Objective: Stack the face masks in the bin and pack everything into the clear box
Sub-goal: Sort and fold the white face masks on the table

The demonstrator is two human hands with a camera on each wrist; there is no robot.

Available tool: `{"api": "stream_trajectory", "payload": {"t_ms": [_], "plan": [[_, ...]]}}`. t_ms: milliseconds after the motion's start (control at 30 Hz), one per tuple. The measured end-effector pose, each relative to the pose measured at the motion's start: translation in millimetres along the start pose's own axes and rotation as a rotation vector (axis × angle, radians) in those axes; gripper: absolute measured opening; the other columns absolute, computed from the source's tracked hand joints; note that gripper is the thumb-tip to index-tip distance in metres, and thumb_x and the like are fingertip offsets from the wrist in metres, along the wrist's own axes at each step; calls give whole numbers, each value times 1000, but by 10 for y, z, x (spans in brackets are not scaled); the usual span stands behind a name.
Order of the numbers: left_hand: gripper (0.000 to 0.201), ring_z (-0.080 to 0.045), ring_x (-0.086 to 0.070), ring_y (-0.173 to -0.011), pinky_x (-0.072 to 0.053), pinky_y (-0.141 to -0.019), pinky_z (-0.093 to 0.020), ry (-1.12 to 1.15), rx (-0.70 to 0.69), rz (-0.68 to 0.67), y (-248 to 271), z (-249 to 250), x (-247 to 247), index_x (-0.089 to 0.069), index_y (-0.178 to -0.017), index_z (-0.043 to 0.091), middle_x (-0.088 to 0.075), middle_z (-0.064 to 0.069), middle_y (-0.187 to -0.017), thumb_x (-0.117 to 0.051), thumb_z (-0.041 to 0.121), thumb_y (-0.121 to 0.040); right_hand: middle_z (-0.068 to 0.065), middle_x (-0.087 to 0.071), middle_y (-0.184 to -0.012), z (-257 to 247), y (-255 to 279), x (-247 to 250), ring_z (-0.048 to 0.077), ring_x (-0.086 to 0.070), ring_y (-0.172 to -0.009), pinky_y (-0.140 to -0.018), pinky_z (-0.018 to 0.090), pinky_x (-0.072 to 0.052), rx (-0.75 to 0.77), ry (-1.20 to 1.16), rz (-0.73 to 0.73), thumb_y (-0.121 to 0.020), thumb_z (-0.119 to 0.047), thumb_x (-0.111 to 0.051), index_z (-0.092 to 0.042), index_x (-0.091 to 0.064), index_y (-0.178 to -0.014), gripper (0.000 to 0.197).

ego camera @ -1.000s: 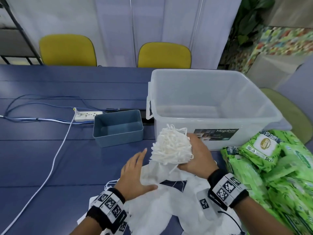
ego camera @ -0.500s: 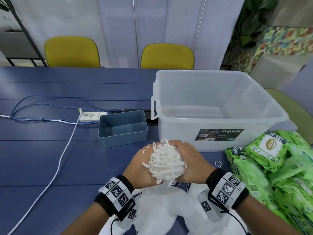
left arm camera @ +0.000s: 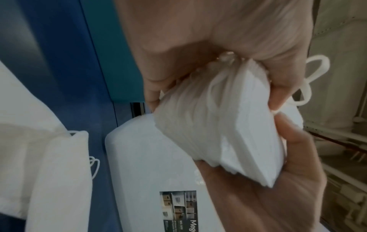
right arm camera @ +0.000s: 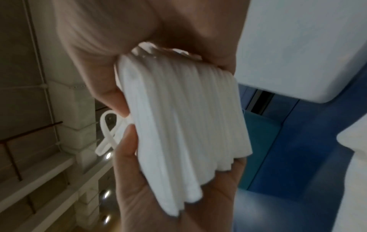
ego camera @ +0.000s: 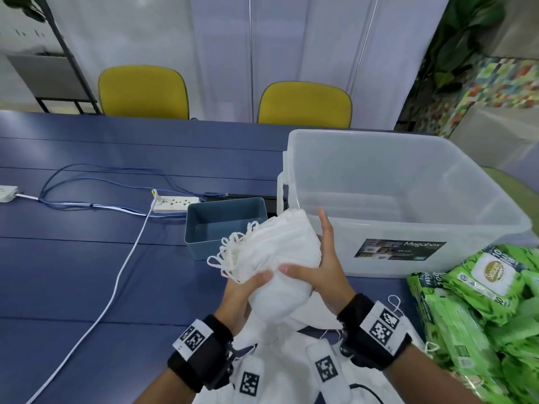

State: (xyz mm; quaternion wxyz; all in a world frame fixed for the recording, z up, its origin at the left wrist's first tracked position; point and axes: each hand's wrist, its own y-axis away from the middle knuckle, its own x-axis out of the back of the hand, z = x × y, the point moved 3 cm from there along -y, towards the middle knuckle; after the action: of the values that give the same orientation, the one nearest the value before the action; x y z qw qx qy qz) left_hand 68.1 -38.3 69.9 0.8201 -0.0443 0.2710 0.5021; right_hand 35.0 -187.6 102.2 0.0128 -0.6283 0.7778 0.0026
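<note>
Face masks [ego camera: 278, 252], one white bundle, held above the tabletop [ego camera: 87, 272] between left hand [ego camera: 248, 290] and right hand [ego camera: 323, 269], both gripping it, beside the blue bin [ego camera: 224, 225]: square edges, tuck ear loops, then lower flat.
</note>
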Motion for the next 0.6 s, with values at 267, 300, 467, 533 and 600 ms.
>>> {"api": "stream_trajectory", "payload": {"t_ms": [267, 300, 467, 533, 600], "plan": [[71, -18, -71, -90, -56, -67, -25, -29, -35, 88, -29, 25, 204, -62, -109, 8, -74, -4, -94, -79, 33, -45, -16, -32, -148, 105, -195, -240, 0, -38, -132, -102, 13, -40, -2, 72, -89, -54, -21, -84, -34, -12, -149, 120], [69, -15, -70, -91, -55, -67, -22, -87, -71, 111, -32, 55, 255, -63, -106, 12, -75, 1, -94, -80, 35, -43, -14, -32, -148, 131, -215, -235, 1, -38, -133, -105, 17, -39, -13, 92, -107, -52, -26, -86, -34, -12, -150, 122], [71, -12, -63, -106, -49, -90, -25, -626, -389, 0, -204, 279, 529, -59, -111, 17, -69, 4, -109, -87, 32, -48, -10, -35, -143, 240, -244, -59, -7, -39, -127, -98, 12, -40, 35, 342, -136, -62, -14, -89, -40, -13, -145, 115], [58, -17, -58, -100, -47, -90, -38, -1064, -525, -115, -343, 210, 679, -53, -109, 26, -59, 9, -107, -79, 33, -58, -11, -27, -147, 335, -271, -67, 1, -29, -135, -110, 21, -32, 132, 596, -199, -64, -20, -85, -40, -11, -145, 112], [49, -15, -52, -90, -45, -82, -40, -1408, -539, -166, -439, 37, 769, -48, -103, 35, -52, 16, -100, -72, 45, -62, -14, -22, -148, 544, -326, -184, 12, -21, -142, -118, 34, -23, 160, 773, -358, -63, -28, -83, -41, -6, -146, 114]]}}
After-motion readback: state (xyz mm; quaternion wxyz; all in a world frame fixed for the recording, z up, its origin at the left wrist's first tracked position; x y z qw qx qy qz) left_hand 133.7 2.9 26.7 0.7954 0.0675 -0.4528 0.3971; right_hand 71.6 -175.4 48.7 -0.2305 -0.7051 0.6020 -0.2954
